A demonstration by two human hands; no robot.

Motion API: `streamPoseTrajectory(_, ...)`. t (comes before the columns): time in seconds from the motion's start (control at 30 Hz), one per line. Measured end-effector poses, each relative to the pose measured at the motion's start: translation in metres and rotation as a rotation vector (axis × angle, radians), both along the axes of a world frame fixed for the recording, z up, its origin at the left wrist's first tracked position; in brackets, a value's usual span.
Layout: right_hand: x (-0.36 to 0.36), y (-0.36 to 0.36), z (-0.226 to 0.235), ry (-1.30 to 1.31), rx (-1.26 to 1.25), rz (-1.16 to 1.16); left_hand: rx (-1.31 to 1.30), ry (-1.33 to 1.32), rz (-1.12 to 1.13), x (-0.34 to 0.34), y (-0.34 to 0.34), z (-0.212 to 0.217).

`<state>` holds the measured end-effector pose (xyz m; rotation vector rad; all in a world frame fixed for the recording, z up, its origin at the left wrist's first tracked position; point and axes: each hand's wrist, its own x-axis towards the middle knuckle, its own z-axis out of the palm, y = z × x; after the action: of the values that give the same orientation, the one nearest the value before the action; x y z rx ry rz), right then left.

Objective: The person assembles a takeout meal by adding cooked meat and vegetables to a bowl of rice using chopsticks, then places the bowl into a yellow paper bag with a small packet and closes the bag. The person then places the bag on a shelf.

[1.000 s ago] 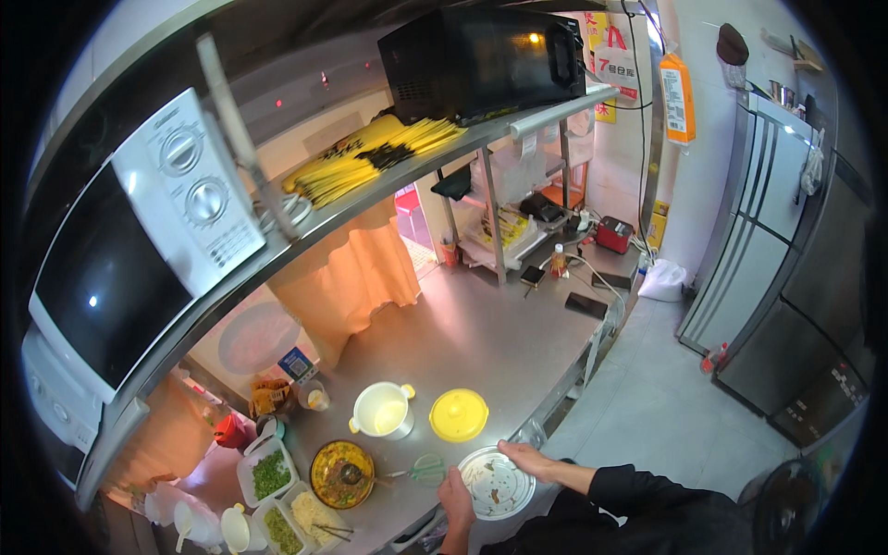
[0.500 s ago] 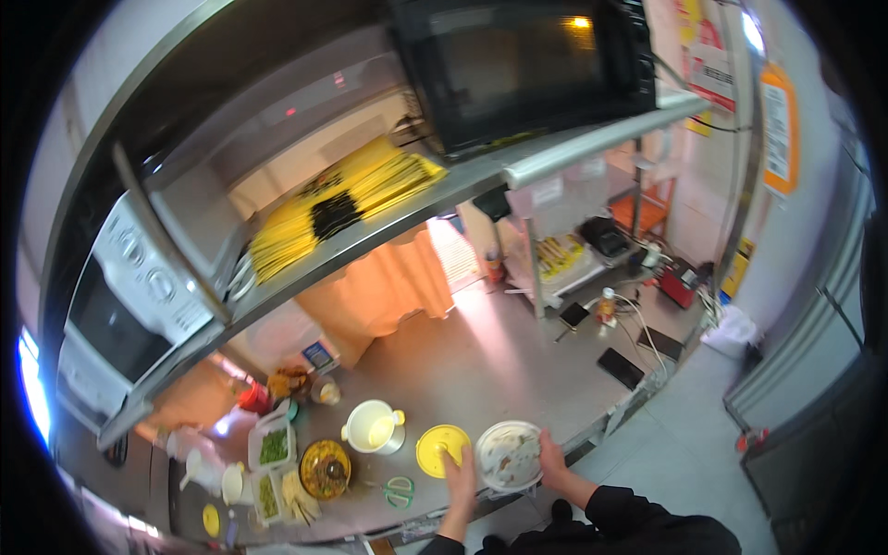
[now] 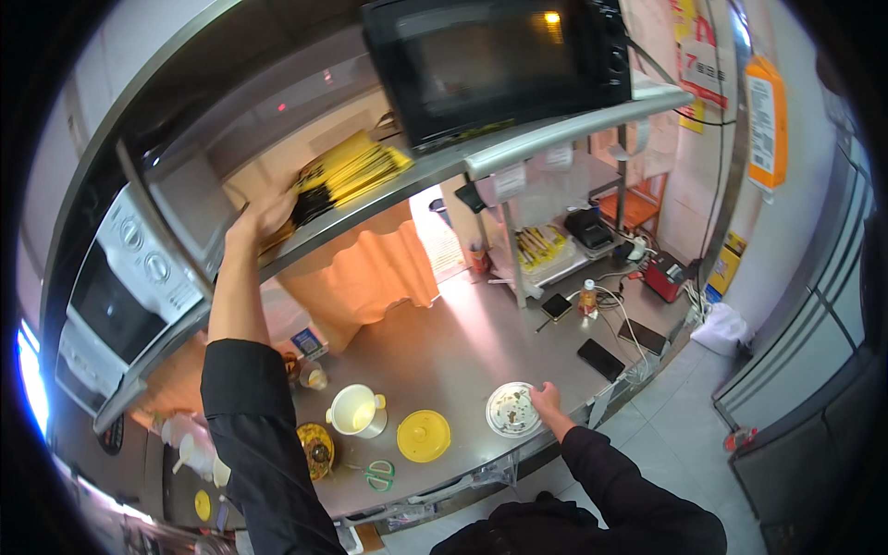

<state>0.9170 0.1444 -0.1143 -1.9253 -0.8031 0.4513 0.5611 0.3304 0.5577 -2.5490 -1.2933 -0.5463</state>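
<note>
My left hand (image 3: 269, 211) reaches up to the shelf, its fingers closed over the left end of a stack of flat yellow-and-black packaging bags (image 3: 356, 174); the fingertips are partly hidden. On the counter, my right hand (image 3: 548, 400) grips the right rim of a round white bowl (image 3: 512, 411) with a clear-looking cover and dark bits showing through. Left of the bowl lies a round yellow lid (image 3: 424, 437). Beyond it stand a white pot with yellow handles (image 3: 357, 411) and green-handled scissors (image 3: 379, 475). My left sleeve partly hides a bowl of sauce (image 3: 315, 450).
Above is the metal shelf edge (image 3: 384, 205), with a black microwave (image 3: 504, 69) on it and a white oven (image 3: 139, 273) at left. Phones (image 3: 601, 359), a small bottle (image 3: 588, 298) and cables lie at the counter's right. An orange curtain (image 3: 356, 282) hangs behind.
My left hand has left the yellow lid and risen to the bag stack on the shelf. The white bowl now rests flatter on the counter, with my right hand still at its rim.
</note>
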Motion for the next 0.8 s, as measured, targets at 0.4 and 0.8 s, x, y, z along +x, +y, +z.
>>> streamPoseTrajectory(0.4, -0.009, -0.104, 0.041, 0.499, -0.022, 0.262, 0.141, -0.073, 0.149, 0.01, -0.026, 0.014)
streamPoseTrajectory(0.8, -0.103, -0.112, 0.192, 0.69, 0.497, 0.737, -0.013, -1.109, -0.002, 0.069, -0.256, -0.243)
